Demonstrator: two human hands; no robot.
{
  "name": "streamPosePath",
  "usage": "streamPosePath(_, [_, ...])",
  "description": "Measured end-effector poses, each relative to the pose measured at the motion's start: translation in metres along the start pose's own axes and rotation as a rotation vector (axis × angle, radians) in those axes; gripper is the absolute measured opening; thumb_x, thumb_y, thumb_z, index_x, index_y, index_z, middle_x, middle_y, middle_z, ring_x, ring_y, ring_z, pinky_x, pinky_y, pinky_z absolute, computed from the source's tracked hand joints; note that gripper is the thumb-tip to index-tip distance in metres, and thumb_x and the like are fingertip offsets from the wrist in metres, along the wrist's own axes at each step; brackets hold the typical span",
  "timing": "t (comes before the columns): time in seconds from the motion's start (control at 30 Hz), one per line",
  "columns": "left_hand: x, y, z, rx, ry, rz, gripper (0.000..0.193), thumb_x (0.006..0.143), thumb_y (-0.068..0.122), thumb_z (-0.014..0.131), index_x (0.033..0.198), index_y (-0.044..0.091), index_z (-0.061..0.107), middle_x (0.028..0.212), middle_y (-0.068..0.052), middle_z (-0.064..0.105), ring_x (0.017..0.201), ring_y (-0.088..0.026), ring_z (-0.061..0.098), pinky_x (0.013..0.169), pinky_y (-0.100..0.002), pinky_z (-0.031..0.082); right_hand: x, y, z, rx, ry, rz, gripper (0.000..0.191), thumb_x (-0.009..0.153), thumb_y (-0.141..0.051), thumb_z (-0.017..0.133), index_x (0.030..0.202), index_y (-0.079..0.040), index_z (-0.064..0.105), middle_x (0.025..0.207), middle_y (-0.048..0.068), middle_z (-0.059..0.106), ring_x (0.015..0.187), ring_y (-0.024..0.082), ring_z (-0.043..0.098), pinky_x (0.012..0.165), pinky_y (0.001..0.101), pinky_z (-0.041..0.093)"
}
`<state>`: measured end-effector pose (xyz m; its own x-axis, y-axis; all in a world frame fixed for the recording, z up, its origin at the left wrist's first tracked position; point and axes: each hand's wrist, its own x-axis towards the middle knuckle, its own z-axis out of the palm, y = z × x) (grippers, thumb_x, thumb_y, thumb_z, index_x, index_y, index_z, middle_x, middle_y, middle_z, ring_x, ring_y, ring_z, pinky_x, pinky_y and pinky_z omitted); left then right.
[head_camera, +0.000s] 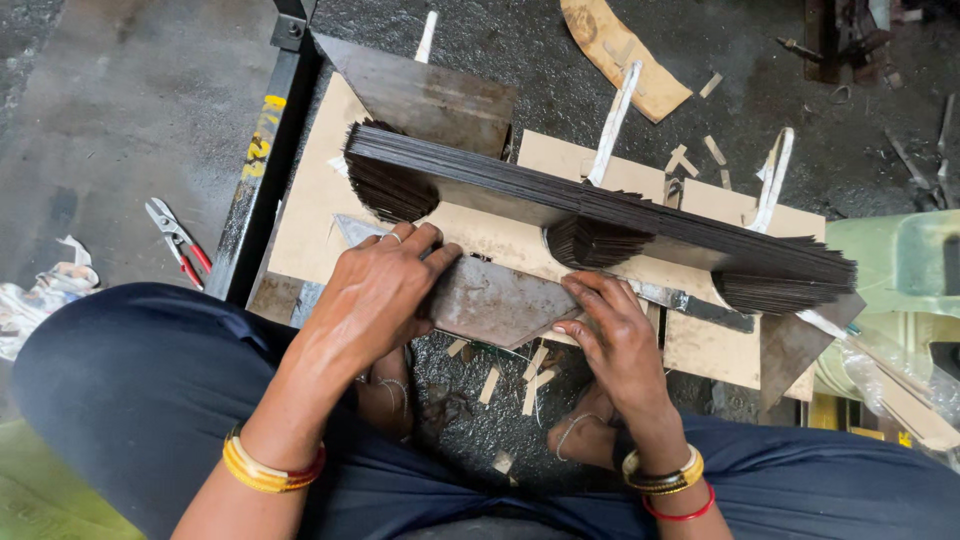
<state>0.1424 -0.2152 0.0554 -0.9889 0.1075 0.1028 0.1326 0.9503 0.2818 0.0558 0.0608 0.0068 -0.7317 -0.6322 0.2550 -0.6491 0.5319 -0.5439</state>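
A seated person's left hand (375, 290) presses flat on a pointed metal plate (495, 300), fingers curled over its upper edge in a loose grip, while the right hand (610, 335) pinches the plate's right tip. Just beyond both hands, a long stack of thin dark metal sheets (600, 205) lies across a cardboard sheet (320, 200). Red-handled snips (178, 240) lie well left of the left hand.

Dull grey-brown steel plate (495, 300) under my left hand (375, 290) and right hand (610, 325). Dark, near-black laminations (600, 205) lie on tan board (310, 200). My trousers (130, 380) are navy; yellow and red bangles (270, 465) ring my wrists. Red-handled snips (178, 240) rest on grey floor (110, 120). The pale-green thing (920, 260) at right is perhaps plastic.
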Motion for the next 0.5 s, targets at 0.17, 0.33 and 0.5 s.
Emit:
streamPosePath(0.17, [0.006,-0.003,-0.004,-0.026,-0.066,-0.008,0.093,0.042,0.019,0.094,0.130,0.008,0.063,0.121,-0.011,0.060,0.114,-0.032,0.057,0.088,-0.046,0.049,0.002,0.000,0.002,-0.016,-0.020,0.044,0.054,0.077,-0.016,0.082,0.128,-0.004,0.068,0.127,0.014,0.065,0.116,0.033,0.062,0.097,0.0414,0.051])
streamPosePath(0.33, [0.005,0.002,-0.013,0.006,0.033,0.055,0.088,0.045,0.016,0.090,0.127,0.005,0.060,0.121,-0.012,0.059,0.118,-0.033,0.054,0.092,-0.045,0.046,0.001,-0.014,-0.011,-0.075,-0.017,-0.056,0.070,0.077,-0.025,0.080,0.139,-0.002,0.058,0.134,0.017,0.062,0.121,0.038,0.058,0.103,0.0468,0.045])
streamPosePath(0.5, [-0.006,0.019,-0.030,0.177,0.271,0.233,0.066,0.072,0.010,0.085,0.132,0.005,0.059,0.128,-0.008,0.059,0.126,-0.028,0.055,0.106,-0.042,0.045,0.009,-0.034,-0.037,-0.116,-0.016,-0.149,0.071,0.079,-0.033,0.079,0.139,-0.003,0.054,0.134,0.016,0.063,0.122,0.037,0.058,0.107,0.0486,0.042])
